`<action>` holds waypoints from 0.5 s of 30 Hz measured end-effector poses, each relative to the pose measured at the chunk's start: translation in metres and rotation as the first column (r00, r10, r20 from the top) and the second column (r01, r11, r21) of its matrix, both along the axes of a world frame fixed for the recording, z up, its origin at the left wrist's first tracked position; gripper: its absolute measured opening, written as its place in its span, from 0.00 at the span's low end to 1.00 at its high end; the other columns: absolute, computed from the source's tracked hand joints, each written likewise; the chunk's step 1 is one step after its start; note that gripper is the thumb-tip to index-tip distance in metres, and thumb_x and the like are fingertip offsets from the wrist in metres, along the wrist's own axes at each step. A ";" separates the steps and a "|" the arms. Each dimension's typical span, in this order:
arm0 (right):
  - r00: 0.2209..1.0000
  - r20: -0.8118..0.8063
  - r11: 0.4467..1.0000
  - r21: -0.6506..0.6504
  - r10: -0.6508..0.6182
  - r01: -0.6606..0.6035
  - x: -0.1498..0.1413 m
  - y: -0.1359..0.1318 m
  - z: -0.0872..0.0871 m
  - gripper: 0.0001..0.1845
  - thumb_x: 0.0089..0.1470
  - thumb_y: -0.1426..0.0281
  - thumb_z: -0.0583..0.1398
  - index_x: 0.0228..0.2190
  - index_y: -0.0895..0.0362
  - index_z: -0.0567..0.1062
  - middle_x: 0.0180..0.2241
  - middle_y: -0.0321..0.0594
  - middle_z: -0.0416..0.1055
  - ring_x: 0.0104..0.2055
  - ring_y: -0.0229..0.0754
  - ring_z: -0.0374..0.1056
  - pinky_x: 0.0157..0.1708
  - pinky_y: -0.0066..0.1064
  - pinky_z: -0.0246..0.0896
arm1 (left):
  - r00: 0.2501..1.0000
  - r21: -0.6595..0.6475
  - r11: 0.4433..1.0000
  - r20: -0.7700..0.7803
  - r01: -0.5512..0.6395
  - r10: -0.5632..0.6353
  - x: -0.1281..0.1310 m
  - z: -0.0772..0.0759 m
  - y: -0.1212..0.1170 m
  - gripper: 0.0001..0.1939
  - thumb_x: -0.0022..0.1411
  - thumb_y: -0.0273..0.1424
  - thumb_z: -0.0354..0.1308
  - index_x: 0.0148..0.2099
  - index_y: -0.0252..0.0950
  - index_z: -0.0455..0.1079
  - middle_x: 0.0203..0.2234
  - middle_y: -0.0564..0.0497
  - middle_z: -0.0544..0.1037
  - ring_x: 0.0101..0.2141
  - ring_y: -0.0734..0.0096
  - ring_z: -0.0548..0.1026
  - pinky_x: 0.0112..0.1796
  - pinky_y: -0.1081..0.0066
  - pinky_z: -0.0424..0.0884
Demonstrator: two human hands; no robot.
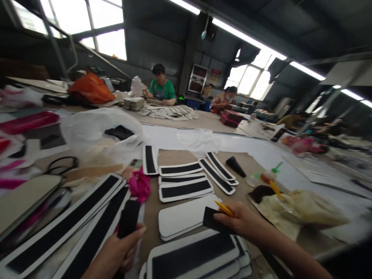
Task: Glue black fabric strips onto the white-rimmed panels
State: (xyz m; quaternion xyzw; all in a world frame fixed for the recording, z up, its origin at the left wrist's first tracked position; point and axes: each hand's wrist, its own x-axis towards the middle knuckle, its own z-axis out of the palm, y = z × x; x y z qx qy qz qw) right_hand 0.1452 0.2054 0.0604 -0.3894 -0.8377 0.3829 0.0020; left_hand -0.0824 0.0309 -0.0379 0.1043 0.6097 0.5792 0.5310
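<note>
My left hand (117,250) is closed around a black rectangular strip (129,217), possibly a small stack, held upright. Between the fingers of my right hand (241,219) are a yellow pointed stick (224,208), its kind unclear, and a flat black strip (213,221). Below that hand lies a plain white panel (183,217) with rounded corners, on top of another. Nearer me, a pile of white panels with black strips on them (194,255) fills the front. Smaller panels of the same look (186,189) lie just beyond the plain one.
Long white panels with black centres (66,221) lie at left, near a pink cloth (139,185). At right are a dark cone (236,166), a small bottle with a green tip (269,175) and a glue-smeared bag (308,209). Co-workers (161,89) sit at the far table.
</note>
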 end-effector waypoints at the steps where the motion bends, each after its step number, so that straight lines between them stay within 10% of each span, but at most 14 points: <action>1: 0.999 0.005 0.998 -0.048 0.047 -0.047 -0.012 0.004 -0.005 0.13 0.50 0.64 0.54 0.20 0.57 0.61 0.18 0.30 0.53 0.21 0.32 0.48 0.21 0.26 0.43 | 1.000 -0.025 1.000 0.010 -0.010 0.010 -0.001 0.000 0.000 0.25 0.43 0.45 0.64 0.37 0.33 0.63 0.09 0.66 0.53 0.10 0.86 0.51 0.14 0.81 0.47; 15: 0.871 0.267 0.910 -0.077 0.413 -0.408 -0.111 0.019 -0.052 0.11 0.48 0.64 0.57 0.22 0.58 0.69 0.18 0.33 0.62 0.21 0.33 0.56 0.21 0.25 0.45 | 0.985 -0.216 0.964 -0.044 0.152 -0.166 0.006 0.000 0.037 0.12 0.46 0.38 0.55 0.24 0.33 0.63 0.09 0.58 0.64 0.11 0.82 0.58 0.15 0.78 0.49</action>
